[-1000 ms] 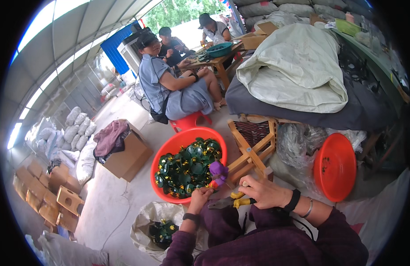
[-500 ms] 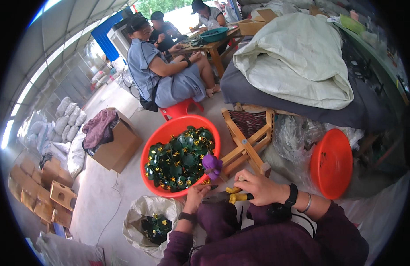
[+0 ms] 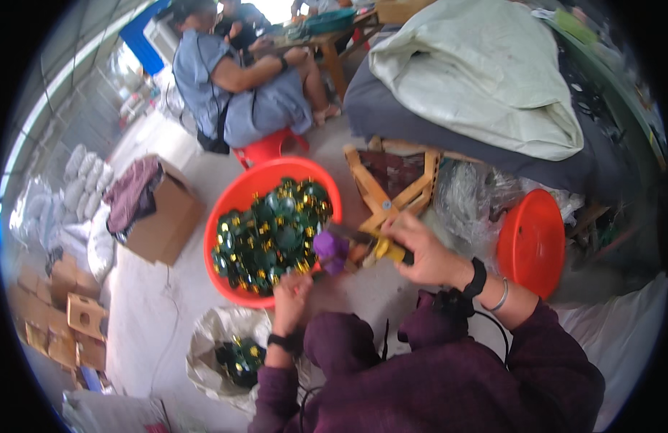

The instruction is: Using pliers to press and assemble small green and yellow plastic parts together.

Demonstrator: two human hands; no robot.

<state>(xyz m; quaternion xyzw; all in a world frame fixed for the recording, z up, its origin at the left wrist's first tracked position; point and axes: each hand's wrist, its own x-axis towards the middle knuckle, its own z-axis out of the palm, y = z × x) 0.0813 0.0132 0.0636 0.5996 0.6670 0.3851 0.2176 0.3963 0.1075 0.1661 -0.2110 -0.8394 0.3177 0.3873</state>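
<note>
My left hand (image 3: 293, 287) is at the near rim of a red basin (image 3: 226, 287), its fingers drawn together. Motion blurs it, and what it holds, if anything, cannot be made out. The basin is filled with dark green round pieces (image 3: 276, 234) bearing small yellow-gold parts. My right hand (image 3: 421, 249) grips a yellow-handled, shears-like tool (image 3: 388, 250), raised right of the basin. Its flat grey metal end points left, near a purple wrapped knob (image 3: 330, 247) at the basin's right edge.
A white sack (image 3: 204, 353) with more green pieces stands near my left forearm. Beyond the basin a person (image 3: 236, 94) sits on a red stool (image 3: 265, 146). Nearby are a cardboard box (image 3: 168, 224), a crossed wooden stand (image 3: 388, 191) and an upturned-on-edge red basin (image 3: 532, 249).
My right hand has lifted the tool up and away from my lap. My left hand has moved left, to the basin's rim. The view has shifted, too.
</note>
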